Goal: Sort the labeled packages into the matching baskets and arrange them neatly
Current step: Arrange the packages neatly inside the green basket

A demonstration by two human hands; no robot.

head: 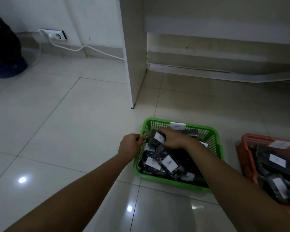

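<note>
A green basket (214, 141) with an "A" tag on its far wall stands on the floor, holding several dark packages with white "A" labels. My left hand (130, 145) grips the basket's left rim. My right hand (173, 139) reaches inside and holds a dark package (155, 139) whose white label shows by my fingers. More labelled packages (168, 163) lie flat near the front. At the right edge a red basket (245, 153) holds dark packages with white labels.
A white furniture panel (134, 67) stands on the tiled floor behind the green basket. A wall socket (57, 35) with a white cable sits at the back left. A dark bag (3, 51) is at the far left.
</note>
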